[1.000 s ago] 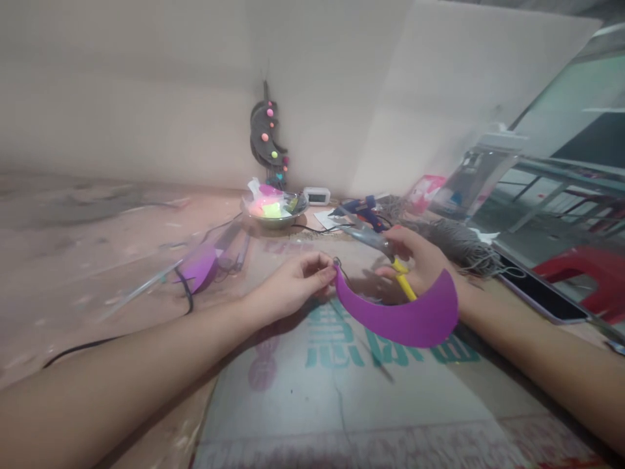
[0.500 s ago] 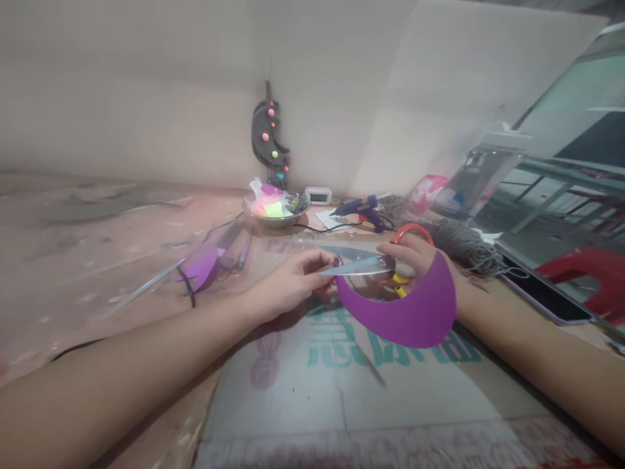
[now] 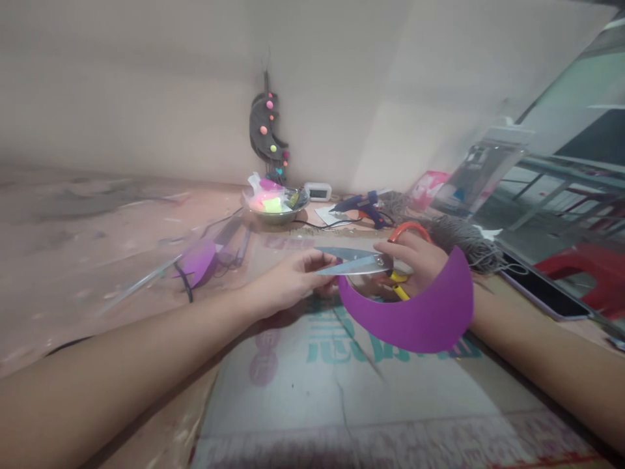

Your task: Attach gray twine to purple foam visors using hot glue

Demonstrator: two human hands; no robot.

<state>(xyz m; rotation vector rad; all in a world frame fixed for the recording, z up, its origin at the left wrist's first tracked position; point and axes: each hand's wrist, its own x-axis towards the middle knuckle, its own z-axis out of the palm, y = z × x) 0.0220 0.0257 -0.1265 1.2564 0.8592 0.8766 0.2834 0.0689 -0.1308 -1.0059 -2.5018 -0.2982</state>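
Observation:
A curved, crescent-like piece of purple paper (image 3: 410,322) hangs from my left hand (image 3: 297,277), whose fingers pinch its left tip. My right hand (image 3: 415,257) grips a pair of scissors (image 3: 359,264) with orange and yellow handles. The blades are parted and point left, beside my left fingertips and the pinched tip. Whether the blades touch the paper is hard to see. The wide right end of the paper hangs in front of my right wrist. Beneath both hands lies a printed cardboard sheet (image 3: 293,410).
Behind are a bowl (image 3: 276,215) of bright craft bits, a small digital clock (image 3: 318,191) and a blue glue gun (image 3: 361,207). Grey yarn (image 3: 461,241) and a phone (image 3: 547,286) lie at right. A purple scrap (image 3: 200,264) is at left; a decorated crescent (image 3: 266,130) hangs on the wall.
The purple paper's free right end has swung a little to the right. The scissors have shifted slightly left, with their blades still apart. Both hands keep their hold.

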